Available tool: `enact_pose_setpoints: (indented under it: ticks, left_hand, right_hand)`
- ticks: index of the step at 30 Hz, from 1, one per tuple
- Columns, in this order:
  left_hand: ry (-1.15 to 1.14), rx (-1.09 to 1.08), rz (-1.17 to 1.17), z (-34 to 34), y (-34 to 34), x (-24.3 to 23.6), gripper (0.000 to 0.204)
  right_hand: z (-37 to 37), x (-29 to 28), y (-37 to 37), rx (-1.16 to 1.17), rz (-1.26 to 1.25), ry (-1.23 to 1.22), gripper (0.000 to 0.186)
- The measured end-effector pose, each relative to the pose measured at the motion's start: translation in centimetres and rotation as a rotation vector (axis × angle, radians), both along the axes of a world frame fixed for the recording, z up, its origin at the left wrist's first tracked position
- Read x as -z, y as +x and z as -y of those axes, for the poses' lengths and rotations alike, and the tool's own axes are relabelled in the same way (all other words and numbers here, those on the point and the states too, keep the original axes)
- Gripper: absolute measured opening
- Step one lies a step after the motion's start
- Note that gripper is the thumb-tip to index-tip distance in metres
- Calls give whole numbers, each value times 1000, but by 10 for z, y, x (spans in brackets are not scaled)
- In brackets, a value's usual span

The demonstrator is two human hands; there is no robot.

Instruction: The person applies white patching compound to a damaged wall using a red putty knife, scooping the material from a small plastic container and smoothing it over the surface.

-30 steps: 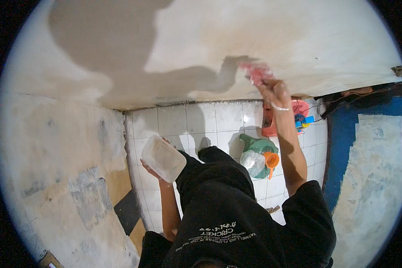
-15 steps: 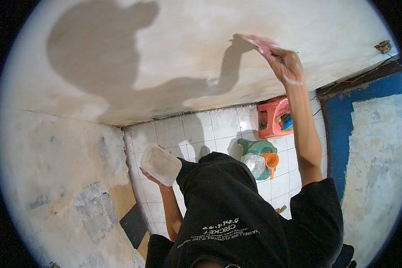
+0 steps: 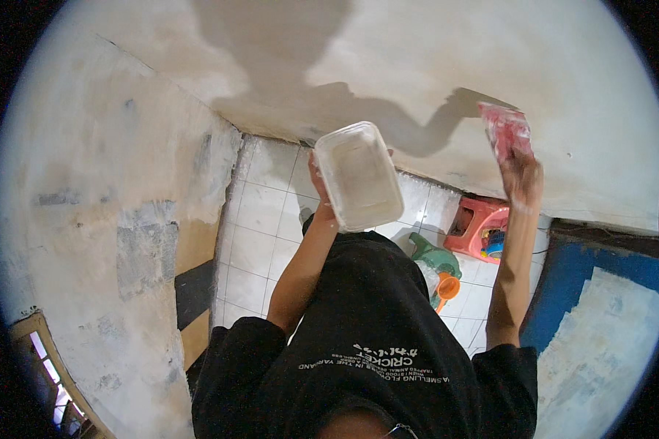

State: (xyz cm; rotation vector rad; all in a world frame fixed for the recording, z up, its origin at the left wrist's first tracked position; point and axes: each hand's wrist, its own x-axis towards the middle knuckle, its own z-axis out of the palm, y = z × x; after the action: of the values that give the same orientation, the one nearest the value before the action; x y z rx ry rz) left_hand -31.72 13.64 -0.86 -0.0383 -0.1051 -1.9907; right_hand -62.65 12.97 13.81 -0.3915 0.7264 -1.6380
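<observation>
My left hand [image 3: 322, 188] grips a whitish rectangular plastic tub [image 3: 390, 175] from its side. The tub is tilted so its inside shows, with pale residue in it. My right hand [image 3: 523, 179] is closed around a flat pinkish-red putty spreader [image 3: 507, 130] smeared with white paste. The spreader is raised by the pale, patchy wall [image 3: 432, 51], and its shadow falls close by. Whether its edge touches the wall I cannot tell.
On the white tiled floor [image 3: 260, 212] stand a red plastic stool [image 3: 465, 228] and a green stool [image 3: 436, 256]. An orange dipper [image 3: 447, 287] is at the green stool. A patched side wall [image 3: 117, 183] rises at left; a blue surface [image 3: 571, 274] is at right.
My left hand has brought the tub up and to the right, in front of my body. My right hand with the spreader has moved right and lower in view, and the view itself has shifted.
</observation>
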Motion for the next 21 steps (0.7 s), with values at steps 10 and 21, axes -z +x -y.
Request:
enact_pose_setpoints:
  ticks: [10, 21]
  left_hand:
    - [182, -134, 145, 20, -37, -10, 79]
    - [174, -100, 166, 8, -51, -1, 76]
  right_hand:
    - [-67, -29, 134, -125, -1415, -78, 38]
    - [-27, -1, 156, -146, -1787, -139, 54]
